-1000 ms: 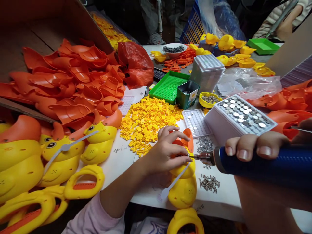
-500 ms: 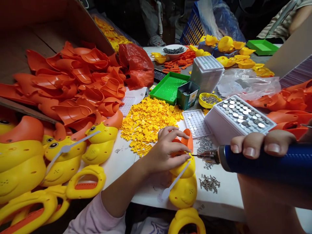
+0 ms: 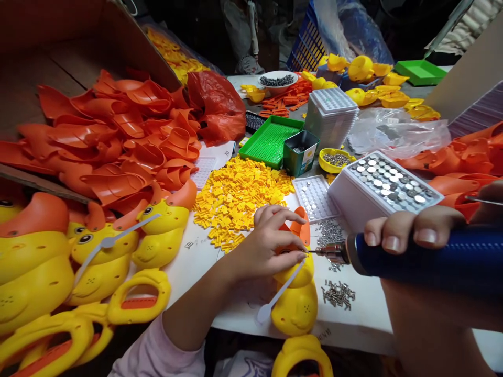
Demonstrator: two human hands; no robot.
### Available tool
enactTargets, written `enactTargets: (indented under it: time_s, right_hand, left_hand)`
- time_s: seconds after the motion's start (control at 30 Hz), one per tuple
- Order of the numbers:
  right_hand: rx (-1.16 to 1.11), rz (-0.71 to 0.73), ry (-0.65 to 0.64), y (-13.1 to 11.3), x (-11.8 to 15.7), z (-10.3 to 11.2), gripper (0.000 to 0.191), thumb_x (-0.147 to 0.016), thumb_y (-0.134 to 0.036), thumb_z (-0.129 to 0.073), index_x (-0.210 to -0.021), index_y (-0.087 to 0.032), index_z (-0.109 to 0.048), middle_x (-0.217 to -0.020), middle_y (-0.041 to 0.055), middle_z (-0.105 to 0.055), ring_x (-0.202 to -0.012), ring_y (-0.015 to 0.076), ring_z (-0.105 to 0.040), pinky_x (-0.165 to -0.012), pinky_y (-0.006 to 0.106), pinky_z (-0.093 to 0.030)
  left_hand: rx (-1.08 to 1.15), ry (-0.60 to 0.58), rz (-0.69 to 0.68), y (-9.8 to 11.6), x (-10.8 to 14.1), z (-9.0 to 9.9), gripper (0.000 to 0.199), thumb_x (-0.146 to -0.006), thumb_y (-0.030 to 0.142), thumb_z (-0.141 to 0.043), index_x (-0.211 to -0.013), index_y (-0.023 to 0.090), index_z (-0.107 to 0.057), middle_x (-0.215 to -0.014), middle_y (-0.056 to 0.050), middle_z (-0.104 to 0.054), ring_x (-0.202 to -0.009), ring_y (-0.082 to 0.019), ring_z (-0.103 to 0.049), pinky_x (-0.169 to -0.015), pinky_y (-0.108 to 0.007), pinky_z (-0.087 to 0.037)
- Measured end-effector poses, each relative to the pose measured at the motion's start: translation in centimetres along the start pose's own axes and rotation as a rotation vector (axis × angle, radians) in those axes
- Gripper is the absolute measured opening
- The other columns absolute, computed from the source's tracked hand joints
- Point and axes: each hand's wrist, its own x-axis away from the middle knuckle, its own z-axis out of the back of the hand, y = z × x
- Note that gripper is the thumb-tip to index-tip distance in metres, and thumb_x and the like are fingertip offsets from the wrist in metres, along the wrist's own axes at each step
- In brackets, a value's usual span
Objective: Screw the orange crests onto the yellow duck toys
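Observation:
A yellow plastic duck toy with an orange bill and a grey-white strap lies on the white paper in front of me. My left hand grips its head from the left, fingers curled over the top; the fingertips hide part of the head. My right hand is wrapped round a blue electric screwdriver, held level. The tip of its bit meets the duck's head beside my left fingertips. Whether a screw sits at the tip is too small to tell. Loose screws lie just right of the duck.
Yellow small parts are heaped behind my left hand. Several duck toys and a box of orange pieces fill the left. A stack of trays with round cells, a green tray and a tin stand behind.
The view has shifted slightly. Both hands, the duck toy and the screwdriver keep nearly the same places, with the bit still at the duck's head.

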Motion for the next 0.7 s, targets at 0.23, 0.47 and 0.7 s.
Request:
enactTargets:
  time_s: [0.23, 0.47, 0.7]
  right_hand:
    - [-0.007, -0.015, 0.059, 0.08, -0.07, -0.28, 0.031, -0.080, -0.047, -0.069, -0.107, -0.031, -0.067, -0.067, -0.0051, -0.063, -0.051, 0.0155, -0.057, -0.052, 0.034, -0.055]
    - [-0.044, -0.037, 0.073, 0.01, -0.05, -0.86, 0.022, -0.083, -0.040, -0.068, -0.103, -0.031, -0.068, -0.064, -0.0066, -0.064, -0.049, 0.0139, -0.058, -0.050, 0.032, -0.056]
    - [-0.010, -0.016, 0.103, 0.05, 0.18, -0.44, 0.025, -0.084, -0.043, -0.066, -0.105, -0.031, -0.066, -0.065, -0.0058, -0.062, -0.049, 0.0150, -0.055, -0.050, 0.035, -0.055]
  left_hand:
    - [0.026, 0.001, 0.032, 0.15, -0.02, -0.19, 0.003, -0.081, 0.020, -0.069, -0.080, 0.021, -0.071, -0.120, -0.005, -0.062, -0.117, -0.029, -0.043, -0.103, -0.048, -0.029]
    - [-0.002, -0.026, -0.004, 0.13, -0.02, -0.35, 0.005, -0.082, 0.020, -0.065, -0.078, 0.020, -0.067, -0.119, -0.006, -0.062, -0.119, -0.029, -0.043, -0.105, -0.049, -0.027]
    - [0.006, -0.018, 0.011, 0.31, -0.10, -0.38, 0.007, -0.083, 0.021, -0.064, -0.077, 0.020, -0.068, -0.118, -0.005, -0.063, -0.118, -0.028, -0.043, -0.104, -0.048, -0.028]
